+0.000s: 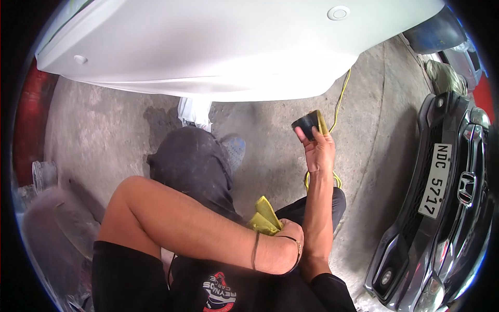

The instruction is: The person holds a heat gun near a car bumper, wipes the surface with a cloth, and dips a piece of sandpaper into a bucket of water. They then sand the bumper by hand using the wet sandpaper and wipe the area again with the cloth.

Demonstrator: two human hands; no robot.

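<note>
My right hand is raised over the floor with its fingers closed round a black sanding block, which has a yellow abrasive-looking sheet along one side. My left arm crosses my body, and my left hand lies against my right forearm. From its closed fingers stick out folded pieces of yellow sandpaper; part of that hand is hidden by the wrist. Above and in front of both hands is a large white car bumper, touched by neither.
A yellow cord runs over the concrete floor to my right. Beyond it stands a dark bumper with a grille and plate. A blue drum is at the upper right. A plastic-covered shape sits at the left. White wrapping hangs under the white bumper.
</note>
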